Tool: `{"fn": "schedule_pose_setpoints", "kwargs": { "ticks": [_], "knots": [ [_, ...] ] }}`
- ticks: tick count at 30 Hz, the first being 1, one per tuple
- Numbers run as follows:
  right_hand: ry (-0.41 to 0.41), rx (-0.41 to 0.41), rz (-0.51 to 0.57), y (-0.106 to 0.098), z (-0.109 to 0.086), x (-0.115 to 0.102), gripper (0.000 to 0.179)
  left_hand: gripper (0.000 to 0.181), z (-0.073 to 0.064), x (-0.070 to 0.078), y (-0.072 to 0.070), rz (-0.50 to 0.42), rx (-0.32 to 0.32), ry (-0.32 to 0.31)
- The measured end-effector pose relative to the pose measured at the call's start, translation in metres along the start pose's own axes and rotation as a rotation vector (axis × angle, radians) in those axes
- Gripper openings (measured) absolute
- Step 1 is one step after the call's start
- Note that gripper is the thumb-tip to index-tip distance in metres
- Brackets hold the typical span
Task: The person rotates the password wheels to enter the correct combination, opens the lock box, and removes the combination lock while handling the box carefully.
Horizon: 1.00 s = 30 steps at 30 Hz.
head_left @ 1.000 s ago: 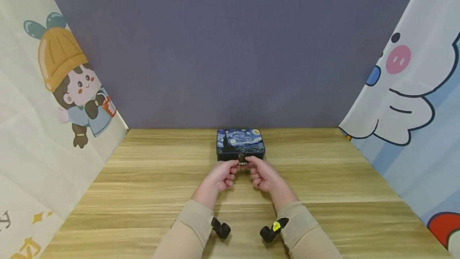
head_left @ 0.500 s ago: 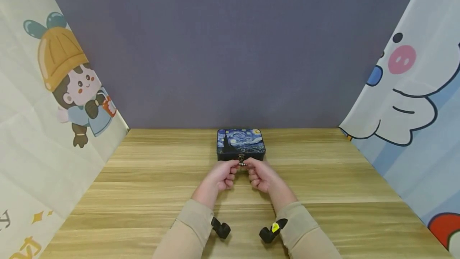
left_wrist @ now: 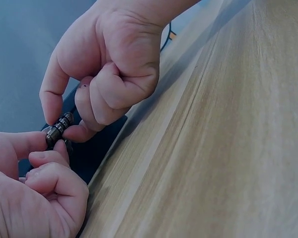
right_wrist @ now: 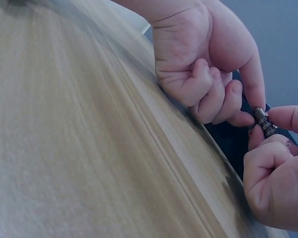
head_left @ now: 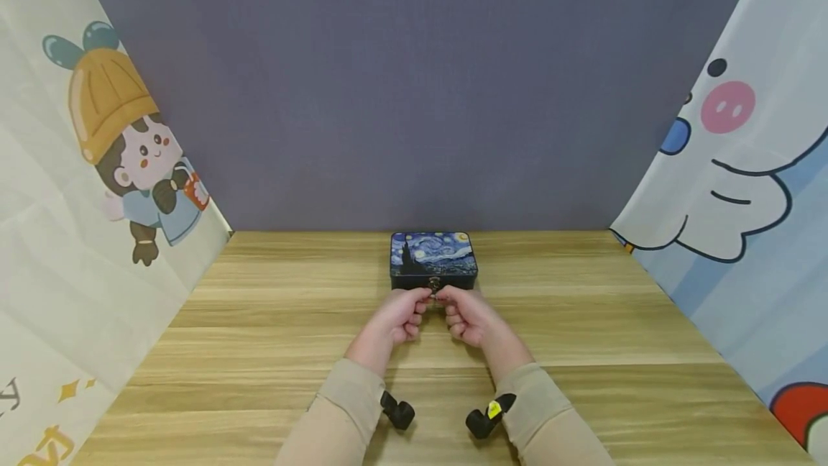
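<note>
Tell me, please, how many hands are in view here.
2: the left hand and the right hand, facing each other at the front of the painted box, both pinching the small lock. No other hand shows.

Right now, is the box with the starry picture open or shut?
Shut. In the head view, the box has its lid flat, no gap showing. Can't tell if the lock is fastened; fingers cover part.

Head view evenly bright; wrist views dimmer, bluish, softly shadowed toward the far edge of the wooden tabletop (left_wrist: 213,139).
</note>
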State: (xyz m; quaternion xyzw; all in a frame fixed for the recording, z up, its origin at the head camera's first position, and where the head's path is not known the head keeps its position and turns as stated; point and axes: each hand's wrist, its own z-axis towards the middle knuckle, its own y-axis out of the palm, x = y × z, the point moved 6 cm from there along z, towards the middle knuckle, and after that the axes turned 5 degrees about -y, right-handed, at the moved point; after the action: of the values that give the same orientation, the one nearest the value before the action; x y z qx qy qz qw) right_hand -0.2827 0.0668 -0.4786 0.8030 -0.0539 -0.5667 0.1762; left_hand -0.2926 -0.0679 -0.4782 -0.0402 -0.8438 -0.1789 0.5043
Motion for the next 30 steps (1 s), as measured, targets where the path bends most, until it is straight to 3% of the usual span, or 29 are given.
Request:
{"fn": "schedule_pose_setpoints", "kwargs": {
  "ticks": [14,30],
  "knots": [
    [-0.007,-0.003,0.005,0.0003,-0.0012,0.0001,0.018,0.020,-0.0008,0.0002,-0.0007,0.020,0.037,0.003],
    [-0.012,0.019,-0.004,0.0005,0.0000,0.0003,0.016,0.023,0.0003,0.0007,0.0000,0.031,0.016,0.019]
  ]
}}
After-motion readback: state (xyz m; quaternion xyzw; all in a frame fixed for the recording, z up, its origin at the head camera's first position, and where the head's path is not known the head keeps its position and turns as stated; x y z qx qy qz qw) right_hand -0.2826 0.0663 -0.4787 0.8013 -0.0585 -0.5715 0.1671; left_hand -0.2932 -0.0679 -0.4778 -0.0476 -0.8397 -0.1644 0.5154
